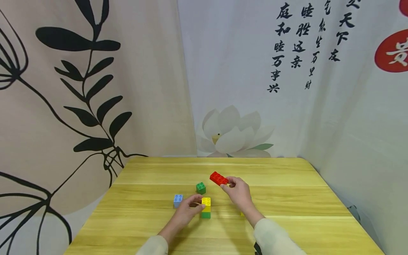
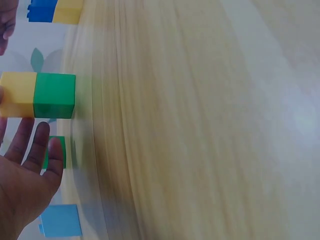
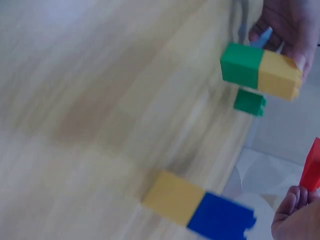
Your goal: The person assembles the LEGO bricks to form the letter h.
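My right hand (image 1: 239,193) holds a long red brick (image 1: 219,178) by its near end, tilted in the air above the table. The red brick (image 3: 312,167) shows at the edge of the right wrist view. A yellow brick (image 1: 206,204) sits on a green brick (image 1: 206,215), and my left hand (image 1: 186,212) pinches the yellow one between thumb and fingertips. Its other fingers (image 2: 37,150) are spread beside the stack. Behind the stack is a separate green brick (image 1: 200,187). Left of it, partly behind the left hand, is a light blue brick (image 1: 178,200).
A dark blue brick (image 3: 220,217) on a yellow brick (image 3: 174,197) stands near my right forearm, which hides most of it in the head view. The wooden table (image 1: 287,198) ends at a curtain (image 1: 153,88) printed with plants and characters.
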Available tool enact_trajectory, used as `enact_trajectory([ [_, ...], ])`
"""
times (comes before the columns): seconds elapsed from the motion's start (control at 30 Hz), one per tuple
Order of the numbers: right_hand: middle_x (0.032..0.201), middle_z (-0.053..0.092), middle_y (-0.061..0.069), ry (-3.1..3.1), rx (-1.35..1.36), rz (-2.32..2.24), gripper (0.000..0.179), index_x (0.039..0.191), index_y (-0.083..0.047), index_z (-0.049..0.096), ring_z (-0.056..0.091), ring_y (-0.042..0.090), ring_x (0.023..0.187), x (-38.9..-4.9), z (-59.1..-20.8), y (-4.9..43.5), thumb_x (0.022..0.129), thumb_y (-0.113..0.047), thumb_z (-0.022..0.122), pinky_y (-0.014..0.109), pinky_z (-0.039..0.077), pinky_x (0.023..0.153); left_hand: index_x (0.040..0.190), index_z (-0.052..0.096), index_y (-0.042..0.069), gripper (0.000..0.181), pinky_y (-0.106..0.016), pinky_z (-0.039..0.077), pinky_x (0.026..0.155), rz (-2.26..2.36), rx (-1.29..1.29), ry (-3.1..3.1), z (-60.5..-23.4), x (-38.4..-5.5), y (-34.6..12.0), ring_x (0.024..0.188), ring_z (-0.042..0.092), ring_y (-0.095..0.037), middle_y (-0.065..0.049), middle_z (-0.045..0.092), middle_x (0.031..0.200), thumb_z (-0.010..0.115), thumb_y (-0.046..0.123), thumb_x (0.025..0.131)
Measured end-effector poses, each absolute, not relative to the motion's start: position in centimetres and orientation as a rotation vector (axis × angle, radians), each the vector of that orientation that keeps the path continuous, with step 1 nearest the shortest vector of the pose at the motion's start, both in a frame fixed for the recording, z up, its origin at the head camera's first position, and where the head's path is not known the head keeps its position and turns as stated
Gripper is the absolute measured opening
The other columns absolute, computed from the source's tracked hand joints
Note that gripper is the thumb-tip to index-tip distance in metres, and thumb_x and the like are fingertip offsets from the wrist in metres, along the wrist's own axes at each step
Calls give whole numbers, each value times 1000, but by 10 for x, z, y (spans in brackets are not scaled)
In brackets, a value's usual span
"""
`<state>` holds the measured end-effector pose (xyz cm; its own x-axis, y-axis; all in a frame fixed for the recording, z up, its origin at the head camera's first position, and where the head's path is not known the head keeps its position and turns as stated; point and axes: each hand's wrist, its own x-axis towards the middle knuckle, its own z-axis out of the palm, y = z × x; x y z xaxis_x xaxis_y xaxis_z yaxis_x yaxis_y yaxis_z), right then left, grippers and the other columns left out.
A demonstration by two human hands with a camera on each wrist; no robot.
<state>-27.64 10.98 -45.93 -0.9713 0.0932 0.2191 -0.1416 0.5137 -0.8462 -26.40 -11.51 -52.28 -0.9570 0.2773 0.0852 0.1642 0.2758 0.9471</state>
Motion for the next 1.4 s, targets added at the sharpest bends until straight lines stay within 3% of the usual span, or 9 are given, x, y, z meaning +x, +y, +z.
enact_trajectory([
  [0.57, 101, 67, 9, -2574, 131, 1491, 38, 121, 0, 67, 59, 24, 91, -282, -445, 178, 90, -20, 75, 30, 50, 67, 126, 62, 8, 37, -38, 52, 83, 1797, 428, 2412, -522, -271, -85, 104, 58, -26, -7, 63, 113, 70, 25, 94],
  [1.4, 101, 67, 4, -2723, 187, 1487, 37, 120, -3, 68, 57, 21, 90, -282, -457, 220, 89, -22, 76, 32, 50, 74, 121, 65, 14, 30, -37, 52, 80, 1785, 393, 2413, -523, -275, -35, 99, 58, -24, -4, 64, 111, 72, 23, 93],
])
